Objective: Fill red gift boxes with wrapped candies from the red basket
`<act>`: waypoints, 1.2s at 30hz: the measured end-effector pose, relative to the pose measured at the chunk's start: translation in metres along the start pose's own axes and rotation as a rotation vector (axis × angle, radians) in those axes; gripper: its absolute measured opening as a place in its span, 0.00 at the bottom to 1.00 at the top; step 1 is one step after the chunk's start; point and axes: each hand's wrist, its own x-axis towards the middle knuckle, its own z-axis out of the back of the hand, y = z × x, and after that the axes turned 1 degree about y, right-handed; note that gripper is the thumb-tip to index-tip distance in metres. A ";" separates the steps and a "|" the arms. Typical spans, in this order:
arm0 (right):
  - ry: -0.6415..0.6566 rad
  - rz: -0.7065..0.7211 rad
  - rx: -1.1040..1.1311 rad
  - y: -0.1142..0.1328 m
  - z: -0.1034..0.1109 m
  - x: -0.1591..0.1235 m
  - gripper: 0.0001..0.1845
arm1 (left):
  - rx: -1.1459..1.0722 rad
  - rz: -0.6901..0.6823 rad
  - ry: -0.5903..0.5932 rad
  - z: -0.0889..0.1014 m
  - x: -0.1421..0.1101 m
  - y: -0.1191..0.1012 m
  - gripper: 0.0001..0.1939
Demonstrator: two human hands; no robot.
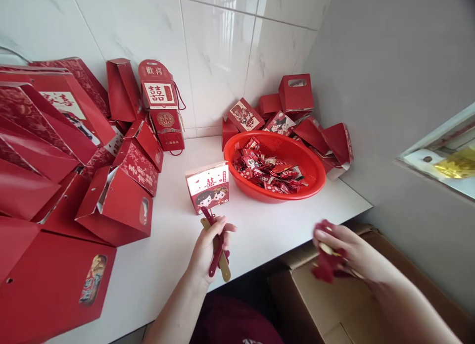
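Note:
My left hand is closed round a long red and tan flat handle piece that sticks out above and below the fingers, just in front of a small red and white gift box standing on the white counter. My right hand is closed on a bunch of red items, blurred, held over an open cardboard carton below the counter's edge. A red plastic basket holding several red wrapped candies stands behind the small box.
Many red gift boxes and bags are piled on the counter's left side, and more red boxes are stacked in the corner behind the basket. Tiled wall at the back, grey wall at right with a window ledge.

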 end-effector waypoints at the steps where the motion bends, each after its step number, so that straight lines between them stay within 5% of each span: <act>1: 0.123 0.026 0.053 0.013 -0.019 0.015 0.27 | -0.014 0.024 -0.038 0.000 0.000 -0.001 0.11; 4: 0.302 0.199 0.214 0.048 -0.080 0.054 0.26 | -0.074 0.051 -0.109 -0.002 -0.005 -0.004 0.13; 10: 0.530 0.268 0.284 0.073 -0.170 0.084 0.25 | -0.228 -0.133 0.028 0.004 -0.021 -0.013 0.08; 13: 0.462 0.441 0.193 0.067 -0.203 0.087 0.22 | -0.253 -0.163 -0.059 0.010 -0.030 -0.020 0.10; 17: 0.206 0.817 -0.116 0.055 -0.235 0.080 0.17 | -0.346 -0.265 -0.158 0.012 -0.040 -0.025 0.13; 20: 0.078 1.026 -0.390 0.051 -0.245 0.074 0.14 | -0.408 -0.393 -0.152 0.012 -0.042 -0.022 0.17; 24: 0.033 1.152 -0.689 0.050 -0.245 0.069 0.18 | -0.397 -0.490 -0.202 0.015 -0.041 -0.017 0.08; 31: 0.321 1.039 -0.478 0.049 -0.255 0.061 0.24 | -0.526 -0.534 -0.305 0.022 -0.033 -0.022 0.07; 34: 0.314 1.080 -0.449 0.044 -0.242 0.061 0.26 | -0.568 -0.479 -0.201 0.025 -0.033 -0.027 0.14; 36: 0.250 1.219 -0.509 0.029 -0.210 0.058 0.29 | -0.569 -0.409 -0.060 0.029 -0.034 -0.030 0.19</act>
